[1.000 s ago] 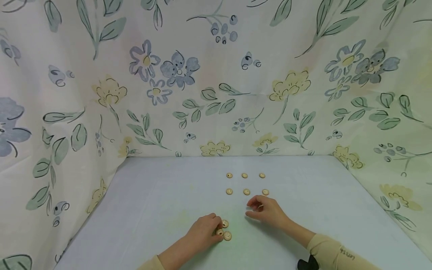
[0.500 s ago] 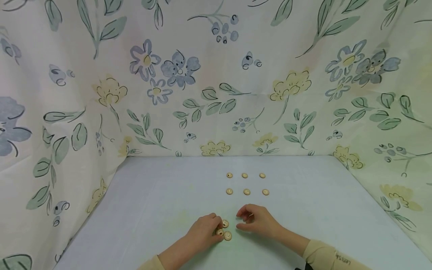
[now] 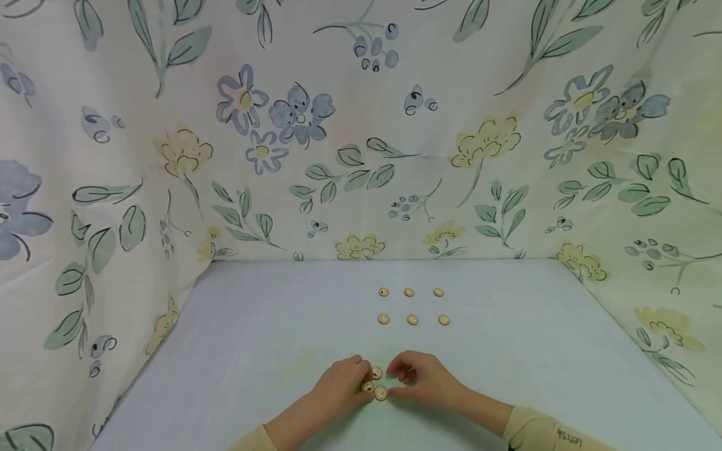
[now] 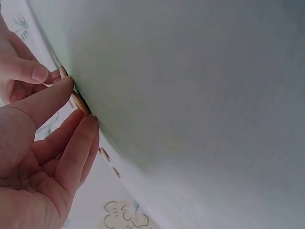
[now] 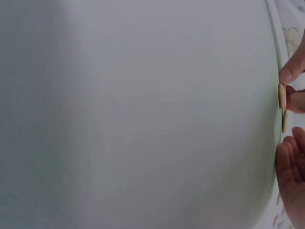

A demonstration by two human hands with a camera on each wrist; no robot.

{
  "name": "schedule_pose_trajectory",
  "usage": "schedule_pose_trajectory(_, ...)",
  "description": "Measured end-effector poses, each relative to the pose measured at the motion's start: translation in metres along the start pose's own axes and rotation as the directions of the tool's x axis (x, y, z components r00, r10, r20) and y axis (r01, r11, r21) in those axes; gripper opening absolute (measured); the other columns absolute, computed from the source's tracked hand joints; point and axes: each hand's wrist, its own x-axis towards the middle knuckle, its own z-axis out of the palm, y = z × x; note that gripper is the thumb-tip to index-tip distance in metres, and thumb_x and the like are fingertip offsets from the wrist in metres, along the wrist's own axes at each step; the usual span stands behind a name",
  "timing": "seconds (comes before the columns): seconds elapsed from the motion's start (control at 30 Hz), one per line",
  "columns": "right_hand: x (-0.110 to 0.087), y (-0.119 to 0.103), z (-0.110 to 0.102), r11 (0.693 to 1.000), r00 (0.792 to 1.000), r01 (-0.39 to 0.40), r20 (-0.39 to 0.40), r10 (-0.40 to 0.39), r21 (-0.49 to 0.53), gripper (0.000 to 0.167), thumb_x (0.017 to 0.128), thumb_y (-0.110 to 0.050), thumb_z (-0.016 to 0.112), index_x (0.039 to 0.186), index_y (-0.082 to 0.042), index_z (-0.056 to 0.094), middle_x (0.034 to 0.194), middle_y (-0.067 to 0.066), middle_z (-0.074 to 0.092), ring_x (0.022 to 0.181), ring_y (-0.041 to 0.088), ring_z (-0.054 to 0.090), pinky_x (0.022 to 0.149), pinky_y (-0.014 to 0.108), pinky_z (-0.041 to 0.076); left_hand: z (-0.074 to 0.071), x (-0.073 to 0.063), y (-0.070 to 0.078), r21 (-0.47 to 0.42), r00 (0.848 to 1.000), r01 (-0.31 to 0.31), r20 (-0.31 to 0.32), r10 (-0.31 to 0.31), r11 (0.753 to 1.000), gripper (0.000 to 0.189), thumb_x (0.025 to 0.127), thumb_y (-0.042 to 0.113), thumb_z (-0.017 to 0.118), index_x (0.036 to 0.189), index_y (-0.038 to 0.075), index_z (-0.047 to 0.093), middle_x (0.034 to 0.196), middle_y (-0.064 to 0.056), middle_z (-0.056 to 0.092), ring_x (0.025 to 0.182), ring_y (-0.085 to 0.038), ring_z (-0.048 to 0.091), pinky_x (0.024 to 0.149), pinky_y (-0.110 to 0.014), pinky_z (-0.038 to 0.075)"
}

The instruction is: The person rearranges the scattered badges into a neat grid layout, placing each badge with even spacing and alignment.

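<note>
Three round wooden buttons lie in a tight cluster on the white table: a back button (image 3: 376,373), a front button (image 3: 380,393) and a left button (image 3: 368,388). My left hand (image 3: 340,385) pinches the left button between thumb and fingertips; the left wrist view shows that button (image 4: 81,102) edge-on there. From the other side my right hand (image 3: 425,379) reaches in, fingers bent and apart from its thumb. The right thumb (image 5: 290,71) is right at the front button's edge in the right wrist view, while its fingers are farther back, beside the cluster.
Two rows of three wooden buttons are laid out beyond the hands, the near row with its middle button (image 3: 412,320) and the far row with its own (image 3: 408,292). A floral cloth (image 3: 361,207) hangs at the back and sides of the table (image 3: 254,326).
My right hand has come down and left from near the laid-out rows to the right side of the button cluster. The left hand has stayed on its button.
</note>
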Motion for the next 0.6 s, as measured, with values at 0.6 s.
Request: schedule_pose_trajectory(0.6, 0.0005, -0.0048, 0.0073, 0.997, 0.999, 0.026, 0.037, -0.024, -0.071, 0.026, 0.08, -0.023, 0.081, 0.099, -0.015, 0.065, 0.088, -0.006, 0.063, 0.077, 0.006, 0.055, 0.069, 0.022, 0.048, -0.0017, 0.0002, -0.0015, -0.02, 0.999, -0.039, -0.007, 0.039, 0.999, 0.022, 0.077, 0.013, 0.082, 0.088, 0.01, 0.062, 0.076, 0.007, 0.049, 0.063, -0.002, 0.038, 0.057, -0.019, 0.036)
